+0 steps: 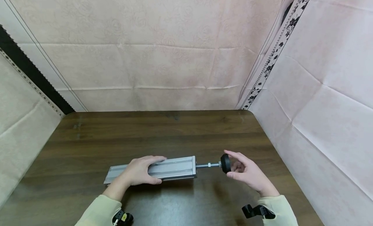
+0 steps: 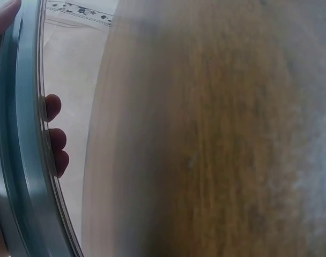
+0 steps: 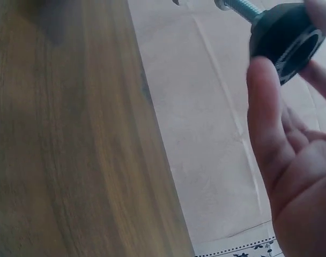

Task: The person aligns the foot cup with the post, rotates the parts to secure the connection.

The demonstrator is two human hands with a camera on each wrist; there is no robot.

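A silver aluminium profile (image 1: 177,167) with grooves along its faces is held above the wooden table, slightly tilted. My left hand (image 1: 140,171) grips it near the middle, thumb on the near side. In the left wrist view, several fingertips (image 2: 57,140) curl past the edge of the profile (image 2: 31,144). From its right end sticks a threaded rod (image 1: 207,165) with a nut on it, ending in a round black levelling foot (image 1: 225,163). My right hand (image 1: 249,174) pinches the foot's rim between thumb and fingers. The right wrist view shows the underside of the foot (image 3: 278,37).
The brown wooden table (image 1: 163,132) runs back to a pale cloth (image 1: 175,67). More cloth (image 1: 329,106) with a black floral border hangs at the right. A black camera mount (image 1: 257,211) sits on the right wrist, another (image 1: 123,218) on the left.
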